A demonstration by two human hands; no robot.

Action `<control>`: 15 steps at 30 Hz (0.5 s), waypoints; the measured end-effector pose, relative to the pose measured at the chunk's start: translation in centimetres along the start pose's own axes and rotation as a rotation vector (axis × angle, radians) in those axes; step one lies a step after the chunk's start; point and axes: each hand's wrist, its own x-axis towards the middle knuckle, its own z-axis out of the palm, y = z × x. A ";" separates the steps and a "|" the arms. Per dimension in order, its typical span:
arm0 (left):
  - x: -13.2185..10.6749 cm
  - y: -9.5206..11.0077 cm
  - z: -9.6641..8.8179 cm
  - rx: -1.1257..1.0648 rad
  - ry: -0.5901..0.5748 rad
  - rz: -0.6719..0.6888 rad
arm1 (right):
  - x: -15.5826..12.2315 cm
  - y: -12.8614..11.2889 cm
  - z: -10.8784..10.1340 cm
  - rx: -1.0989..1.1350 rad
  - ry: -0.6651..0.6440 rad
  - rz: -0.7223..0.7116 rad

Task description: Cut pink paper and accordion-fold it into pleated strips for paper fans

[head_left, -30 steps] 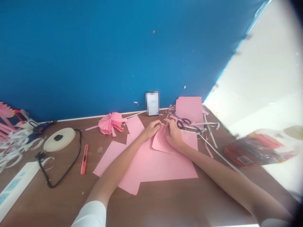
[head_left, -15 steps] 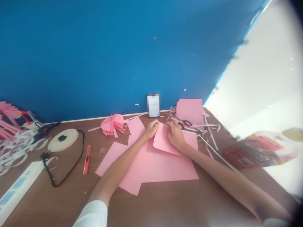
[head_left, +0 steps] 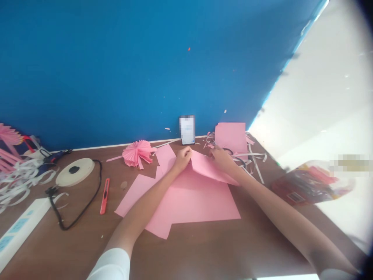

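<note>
A sheet of pink paper (head_left: 208, 166) is lifted at its far edge between my hands. My left hand (head_left: 183, 158) pinches its left corner. At the right part of the same edge, my right hand (head_left: 223, 158) has its fingers closed on the paper; the fingertips are partly hidden. Below the raised sheet, larger pink sheets (head_left: 201, 206) lie overlapped on the brown table (head_left: 186, 252). Just beyond my left hand, a phone (head_left: 187, 130) with a lit screen leans upright against the blue wall.
Left of the sheets lie a pleated pink paper fan (head_left: 138, 153), a red box cutter (head_left: 105, 196), a round cream disc (head_left: 75, 172) with a black cable, and a power strip (head_left: 25, 233). Scissors (head_left: 240, 161), paper strips and a pink square (head_left: 230, 136) are at the back right, a plastic bag (head_left: 309, 182) further right.
My right hand has turned and shifted slightly right, and the held sheet now tilts with its near edge sloping down to the right. The left hand keeps its pinch. The view shifted slightly.
</note>
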 end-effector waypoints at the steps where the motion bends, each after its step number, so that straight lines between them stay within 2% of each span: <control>1: 0.0 0.1 0.0 -0.020 -0.004 -0.021 | 0.0 0.1 -0.3 -0.028 -0.027 0.010; 7: 0.0 0.3 0.0 -0.052 -0.016 -0.025 | 0.2 0.9 -1.9 -0.105 -0.189 0.019; 15: -0.2 0.0 0.1 -0.136 0.022 -0.077 | -0.5 0.2 -2.7 -0.092 -0.220 0.035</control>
